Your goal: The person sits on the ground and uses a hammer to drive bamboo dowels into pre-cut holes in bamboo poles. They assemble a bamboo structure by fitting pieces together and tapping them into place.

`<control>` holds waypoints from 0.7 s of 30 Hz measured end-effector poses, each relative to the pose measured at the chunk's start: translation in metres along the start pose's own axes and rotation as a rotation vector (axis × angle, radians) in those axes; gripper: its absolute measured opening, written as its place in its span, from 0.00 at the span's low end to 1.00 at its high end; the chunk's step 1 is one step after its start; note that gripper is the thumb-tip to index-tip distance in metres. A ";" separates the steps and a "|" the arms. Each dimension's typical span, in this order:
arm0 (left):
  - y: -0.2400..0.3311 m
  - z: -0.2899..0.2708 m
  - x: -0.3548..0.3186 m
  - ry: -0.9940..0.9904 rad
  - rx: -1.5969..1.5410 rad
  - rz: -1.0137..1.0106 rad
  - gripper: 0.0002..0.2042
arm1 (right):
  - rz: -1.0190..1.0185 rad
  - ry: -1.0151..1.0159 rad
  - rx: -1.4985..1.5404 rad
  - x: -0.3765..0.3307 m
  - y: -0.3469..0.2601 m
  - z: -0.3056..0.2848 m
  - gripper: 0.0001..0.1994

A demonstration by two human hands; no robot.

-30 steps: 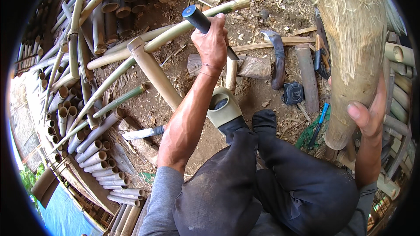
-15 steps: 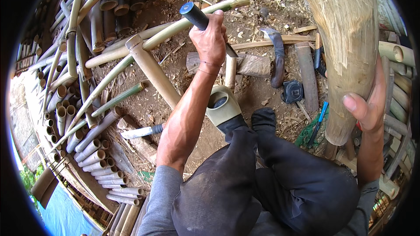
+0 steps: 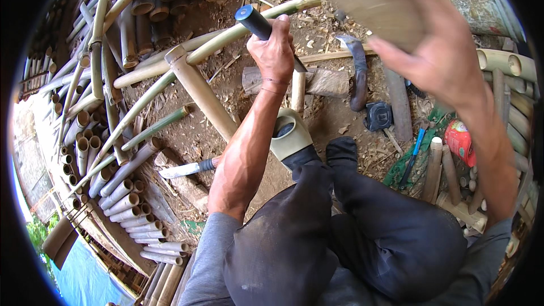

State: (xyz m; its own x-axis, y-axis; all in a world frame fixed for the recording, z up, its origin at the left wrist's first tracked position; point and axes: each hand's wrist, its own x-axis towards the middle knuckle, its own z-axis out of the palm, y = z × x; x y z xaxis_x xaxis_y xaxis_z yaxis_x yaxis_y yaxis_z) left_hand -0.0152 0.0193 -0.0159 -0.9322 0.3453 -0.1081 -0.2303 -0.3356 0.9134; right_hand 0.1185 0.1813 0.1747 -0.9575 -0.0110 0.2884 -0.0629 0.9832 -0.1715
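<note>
The left hand is closed tight around the dark, round-ended handle of a chopping tool. The handle sticks out up and to the left of the fist, and the rest of the tool runs down and to the right behind the fingers, so its long axis lies on a diagonal from far left to near right. Its blade is hidden and cannot be judged.

Just below the fist stands a short, pale, upright bamboo piece, set against a grey wooden chopping block on the chip-strewn dirt floor. The bamboo's long axis is near vertical, with its top end towards the tool.

The right hand is raised on the right, blurred, with fingers partly spread around a large tan bundle of dry fibrous material; how firmly it grips cannot be told.

To do this well, I would keep the tool's edge in line with the bamboo's grain, bring it squarely onto the top end, and keep the rubber boot and dark-trousered knees clear of the downward path. The short piece looks likely to tip if struck off-centre, so steadying it against the block would help.

A second knife lies on the floor at the near left.
</note>
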 end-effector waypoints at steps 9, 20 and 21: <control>0.000 0.007 0.007 0.038 0.033 -0.010 0.13 | -0.134 -0.129 -0.359 0.062 -0.005 -0.008 0.40; 0.046 -0.030 -0.035 -0.008 -0.270 0.035 0.15 | 0.391 0.351 0.805 0.042 -0.048 -0.036 0.50; 0.039 -0.032 -0.036 -0.031 -0.260 0.020 0.15 | 0.366 0.412 0.787 0.025 -0.027 -0.011 0.51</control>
State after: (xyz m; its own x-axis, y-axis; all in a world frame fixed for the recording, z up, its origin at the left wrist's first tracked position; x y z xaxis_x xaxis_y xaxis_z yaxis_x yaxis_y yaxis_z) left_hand 0.0005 -0.0347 0.0109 -0.9292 0.3620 -0.0751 -0.2796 -0.5553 0.7832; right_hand 0.0990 0.1569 0.1970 -0.7909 0.4843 0.3742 -0.0944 0.5075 -0.8565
